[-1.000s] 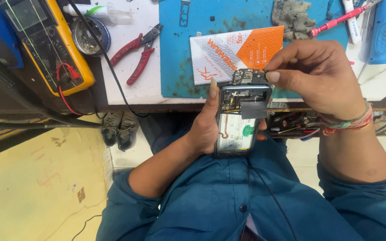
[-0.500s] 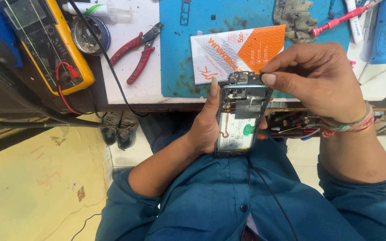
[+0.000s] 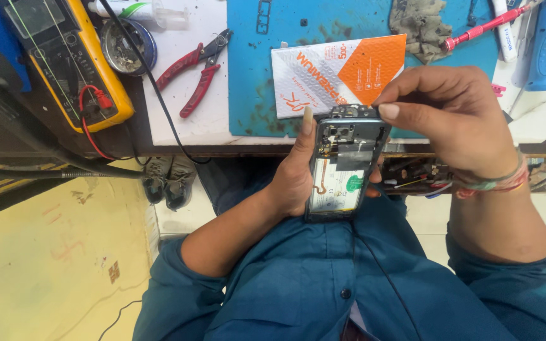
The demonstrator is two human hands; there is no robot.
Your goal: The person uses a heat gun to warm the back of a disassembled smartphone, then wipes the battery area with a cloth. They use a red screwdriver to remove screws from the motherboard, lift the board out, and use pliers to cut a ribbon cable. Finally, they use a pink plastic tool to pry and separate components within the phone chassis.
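Observation:
My left hand (image 3: 293,177) grips an opened phone (image 3: 344,165) from its left side, back cover off, showing the battery, a flex cable and the camera module. The phone is held upright over my lap, just below the workbench edge. My right hand (image 3: 453,120) comes in from the right with fingers bent and the thumb and fingertips pinching at the phone's top right corner. Whether something small sits between those fingertips cannot be made out.
On the bench lie a blue work mat (image 3: 374,38), a white and orange packet (image 3: 339,72), red pliers (image 3: 194,66), a yellow multimeter (image 3: 64,60) with leads, a round tin (image 3: 124,44), a red screwdriver (image 3: 485,28) and a grey rag (image 3: 421,25). Shoes (image 3: 169,180) sit on the floor below.
The phone and both hands stay in nearly the same place; my right fingertips have shifted slightly along the phone's top edge toward its right corner.

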